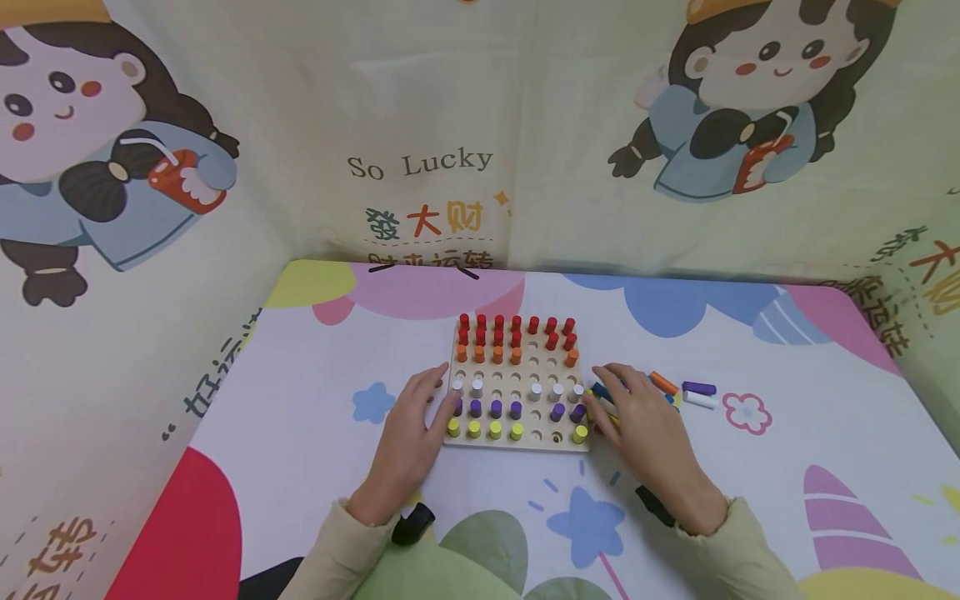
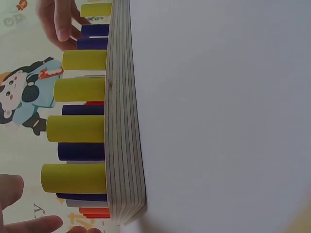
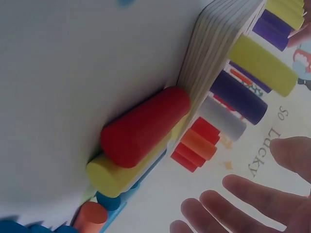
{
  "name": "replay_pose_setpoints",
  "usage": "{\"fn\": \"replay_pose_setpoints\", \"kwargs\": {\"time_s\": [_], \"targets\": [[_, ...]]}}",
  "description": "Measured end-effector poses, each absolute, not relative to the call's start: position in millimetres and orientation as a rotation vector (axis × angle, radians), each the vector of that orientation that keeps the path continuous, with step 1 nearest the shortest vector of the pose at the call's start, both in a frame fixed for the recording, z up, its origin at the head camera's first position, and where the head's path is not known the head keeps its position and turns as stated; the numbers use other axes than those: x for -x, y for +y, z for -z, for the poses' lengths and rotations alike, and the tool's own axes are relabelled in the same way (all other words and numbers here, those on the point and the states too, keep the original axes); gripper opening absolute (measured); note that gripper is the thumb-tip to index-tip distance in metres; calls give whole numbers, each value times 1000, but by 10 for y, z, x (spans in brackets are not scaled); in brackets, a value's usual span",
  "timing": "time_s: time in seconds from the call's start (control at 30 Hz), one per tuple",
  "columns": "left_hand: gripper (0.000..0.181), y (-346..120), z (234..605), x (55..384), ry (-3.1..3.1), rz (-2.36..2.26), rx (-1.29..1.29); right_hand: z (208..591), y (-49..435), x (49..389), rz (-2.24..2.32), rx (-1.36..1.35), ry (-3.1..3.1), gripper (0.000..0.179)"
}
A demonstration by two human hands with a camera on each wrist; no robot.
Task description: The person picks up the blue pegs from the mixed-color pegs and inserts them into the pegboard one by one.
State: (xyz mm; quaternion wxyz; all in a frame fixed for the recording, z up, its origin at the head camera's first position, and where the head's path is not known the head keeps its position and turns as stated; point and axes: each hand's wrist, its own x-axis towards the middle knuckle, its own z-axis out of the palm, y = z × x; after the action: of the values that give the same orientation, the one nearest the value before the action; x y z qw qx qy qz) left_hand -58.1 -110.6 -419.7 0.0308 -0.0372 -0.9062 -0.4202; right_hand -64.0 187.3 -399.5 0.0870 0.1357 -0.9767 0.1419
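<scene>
A wooden pegboard (image 1: 543,375) carries rows of upright round pegs: red and orange at the back, then white, purple and, nearest me, yellow. Some holes stand bare, mostly towards the middle and right. Beside the board's left edge is my left hand (image 1: 408,429), fingers loosely bent and nothing held; its fingertips (image 2: 41,224) show low in the left wrist view. My right hand (image 1: 648,425) hovers at the right edge, over loose pegs that it partly hides, its fingers spread and slightly bent. In the right wrist view a red peg (image 3: 146,126) leans over a yellow peg (image 3: 107,177) beside the board.
Right of my right hand lie a loose orange peg (image 1: 663,383), a purple peg (image 1: 700,388) and a white peg (image 1: 700,401). The printed tablecloth (image 1: 315,433) runs under everything. A cartoon-patterned curtain (image 1: 555,167) hangs behind and along the sides.
</scene>
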Motion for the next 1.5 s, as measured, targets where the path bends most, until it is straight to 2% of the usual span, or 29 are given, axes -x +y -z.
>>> {"fn": "replay_pose_setpoints", "kwargs": {"time_s": [0.4,0.87,1.5], "targets": [[47,-1154,4242,668,-2757,1456,102,4048,1949,723,-423,-392,-2853,40],[40,-1217,4312,758,-2704,1546,72,4050,2011,766,-463,-371,-2936,41],[32,-1234,4377,927,-2657,1675,16,4012,2029,845,-469,-409,-3029,34]]}}
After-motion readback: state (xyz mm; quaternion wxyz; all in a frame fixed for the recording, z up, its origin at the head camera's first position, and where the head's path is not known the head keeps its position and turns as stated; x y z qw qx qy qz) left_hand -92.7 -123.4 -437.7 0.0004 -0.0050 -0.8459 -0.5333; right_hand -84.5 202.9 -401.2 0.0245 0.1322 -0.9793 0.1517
